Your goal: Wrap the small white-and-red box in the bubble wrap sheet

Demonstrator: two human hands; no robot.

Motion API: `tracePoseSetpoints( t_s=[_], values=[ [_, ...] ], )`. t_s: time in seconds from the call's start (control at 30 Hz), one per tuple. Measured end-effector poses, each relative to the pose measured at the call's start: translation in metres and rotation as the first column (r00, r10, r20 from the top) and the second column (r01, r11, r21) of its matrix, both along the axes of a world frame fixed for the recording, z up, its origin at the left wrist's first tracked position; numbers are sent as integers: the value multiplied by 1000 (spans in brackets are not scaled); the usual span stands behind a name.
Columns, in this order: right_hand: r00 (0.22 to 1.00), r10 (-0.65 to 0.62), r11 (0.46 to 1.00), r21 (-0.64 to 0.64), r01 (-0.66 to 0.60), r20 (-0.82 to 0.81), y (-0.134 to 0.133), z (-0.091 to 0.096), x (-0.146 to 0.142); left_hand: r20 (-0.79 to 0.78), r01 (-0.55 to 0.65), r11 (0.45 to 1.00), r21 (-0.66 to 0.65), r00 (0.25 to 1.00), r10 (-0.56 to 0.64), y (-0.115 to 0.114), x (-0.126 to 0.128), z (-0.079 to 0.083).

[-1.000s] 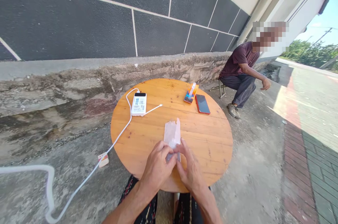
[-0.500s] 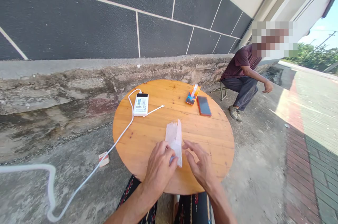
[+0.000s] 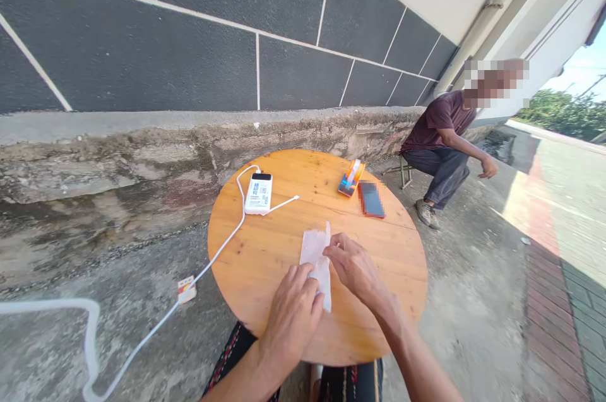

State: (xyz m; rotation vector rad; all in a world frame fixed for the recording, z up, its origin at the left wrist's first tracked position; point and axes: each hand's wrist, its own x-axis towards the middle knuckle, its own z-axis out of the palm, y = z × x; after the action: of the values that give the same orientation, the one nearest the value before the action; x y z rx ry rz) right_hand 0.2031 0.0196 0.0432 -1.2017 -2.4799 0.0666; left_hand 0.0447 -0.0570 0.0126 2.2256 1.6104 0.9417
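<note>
A thin white paper sheet point(image 3: 316, 258) lies on the round wooden table point(image 3: 392, 263) in front of me. My left hand point(image 3: 293, 313) rests on the sheet's near end, fingers curled and pressing it down. My right hand point(image 3: 353, 266) pinches the sheet's right edge near its middle with thumb and fingertips. The near corner of the sheet point(image 3: 326, 301) shows between my two hands.
A white power bank point(image 3: 259, 193) with a white cable point(image 3: 208, 266) lies at the back left of the table. An orange and blue packet point(image 3: 351, 177) and a phone point(image 3: 370, 198) lie at the back right. A person sits on a stool point(image 3: 442, 149) beyond the table. A small box point(image 3: 186, 289) lies on the ground.
My right hand moved from beside the sheet's near end up along its right edge and pinched it. The left hand stayed pressed on the near end.
</note>
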Motion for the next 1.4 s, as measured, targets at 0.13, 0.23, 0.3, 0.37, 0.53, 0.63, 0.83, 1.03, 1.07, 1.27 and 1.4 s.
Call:
tracePoseSetpoints(
  t_s=[0.13,0.23,0.3,0.37,0.53,0.63,0.83,1.03,1.07,1.27,1.4],
  values=[
    [996,22,999,-26,-24,-90,-2,-4,1,0,9,1000,-9,1000,-9,1,1,0],
    [998,37,998,-55,-40,-52,3,-3,-4,-10,17,1000,-23,1000,-17,2,1,1],
    [999,41,995,-90,-40,4,7,-2,-9,-21,24,999,-26,999,-25,3,0,2],
    [998,34,990,-138,-26,57,10,0,-14,-36,39,999,-31,999,-40,4,-2,4],
    [992,21,971,-240,9,122,14,1,-20,-32,79,996,-45,996,-81,8,-6,7],
    [995,37,959,-284,-10,89,15,-1,-21,-15,83,995,-50,996,-84,9,-7,7],
    [997,70,944,-324,-55,35,19,-7,-20,8,112,993,31,994,-112,12,-10,10],
    [999,39,940,-340,-36,0,18,-7,-18,13,162,987,-26,987,-161,15,-13,15],
    [1000,17,940,-341,-22,-17,16,-6,-16,19,168,985,-41,986,-167,15,-14,15],
    [981,-39,954,-298,-20,-191,-8,-2,1,59,189,979,-80,981,-185,16,-14,14],
    [969,-10,955,-289,-63,-246,-23,-3,6,72,198,976,-85,979,-192,17,-13,13]
  ],
)
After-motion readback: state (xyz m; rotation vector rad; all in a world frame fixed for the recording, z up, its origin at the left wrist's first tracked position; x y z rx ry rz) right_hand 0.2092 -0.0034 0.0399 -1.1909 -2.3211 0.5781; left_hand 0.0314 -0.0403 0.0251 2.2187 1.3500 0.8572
